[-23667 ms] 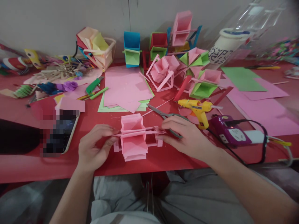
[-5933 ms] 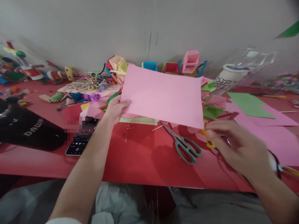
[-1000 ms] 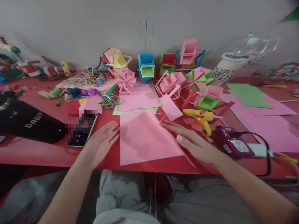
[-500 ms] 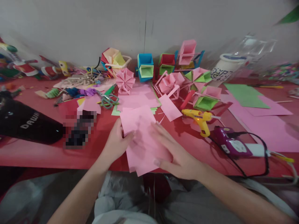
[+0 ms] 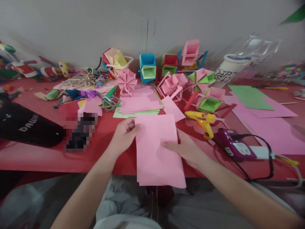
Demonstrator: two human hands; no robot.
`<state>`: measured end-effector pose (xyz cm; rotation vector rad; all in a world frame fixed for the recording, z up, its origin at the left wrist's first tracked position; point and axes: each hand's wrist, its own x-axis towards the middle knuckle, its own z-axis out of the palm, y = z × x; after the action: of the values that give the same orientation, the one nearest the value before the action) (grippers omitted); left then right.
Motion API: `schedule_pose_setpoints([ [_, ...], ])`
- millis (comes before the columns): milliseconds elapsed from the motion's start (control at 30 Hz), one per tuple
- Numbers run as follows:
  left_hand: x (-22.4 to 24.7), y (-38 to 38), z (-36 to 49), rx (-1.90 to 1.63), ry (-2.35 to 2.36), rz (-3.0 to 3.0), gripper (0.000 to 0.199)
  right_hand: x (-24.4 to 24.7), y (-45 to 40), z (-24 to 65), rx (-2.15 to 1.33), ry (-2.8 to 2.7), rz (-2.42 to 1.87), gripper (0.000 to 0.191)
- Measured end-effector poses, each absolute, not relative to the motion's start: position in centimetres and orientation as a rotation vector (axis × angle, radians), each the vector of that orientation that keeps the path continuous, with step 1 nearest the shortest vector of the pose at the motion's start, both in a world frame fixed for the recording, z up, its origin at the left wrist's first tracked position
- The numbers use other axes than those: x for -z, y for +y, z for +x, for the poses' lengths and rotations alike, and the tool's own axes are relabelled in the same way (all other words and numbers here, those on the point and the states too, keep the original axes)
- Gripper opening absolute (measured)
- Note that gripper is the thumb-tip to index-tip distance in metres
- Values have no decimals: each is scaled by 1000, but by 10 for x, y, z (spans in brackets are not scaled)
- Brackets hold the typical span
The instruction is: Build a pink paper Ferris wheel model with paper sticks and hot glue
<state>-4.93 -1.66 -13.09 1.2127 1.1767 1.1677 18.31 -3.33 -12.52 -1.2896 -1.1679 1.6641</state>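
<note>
Several pink paper sheets (image 5: 154, 152), nearly lined up, are held over the front edge of the red table. My left hand (image 5: 124, 135) pinches their upper left corner between thumb and fingers. On the right edge my right hand (image 5: 187, 148) grips them, thumb on top and fingers underneath. Behind the sheets lies a stack of pink and green paper (image 5: 140, 101), with a single pink piece (image 5: 173, 108) to its right. Scissors with grey-green handles (image 5: 111, 102) rest left of that stack.
A black tumbler (image 5: 30, 124) and a blurred-out dark object (image 5: 81, 132) lie left. To the right are a yellow glue gun (image 5: 202, 121), a purple device (image 5: 234, 144) with cables, and large pink sheets (image 5: 269, 133). Folded paper shapes (image 5: 171, 84) stand along the wall.
The pink sheets have shifted right and slightly toward me, and now sit straighter with their edges closer together. My right hand has gone from lying spread on them to gripping their right edge.
</note>
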Motion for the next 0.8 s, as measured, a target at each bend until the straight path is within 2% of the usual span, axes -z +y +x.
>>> schedule_pose_setpoints([
  [67,129,-1,-55,-1160,1235,1234,45,129,-29,186,-1635,-1171,-1310,54],
  [333,126,29,-57,-1115,1084,1296,51,130,-16,194,-1579,-1193,-1271,58],
  [700,132,37,-66,-1082,1061,1361,50,130,-17,196,-1605,-1241,-1274,63],
  [800,131,38,-65,-1110,1086,1320,44,133,-16,197,-1592,-1260,-1291,62],
])
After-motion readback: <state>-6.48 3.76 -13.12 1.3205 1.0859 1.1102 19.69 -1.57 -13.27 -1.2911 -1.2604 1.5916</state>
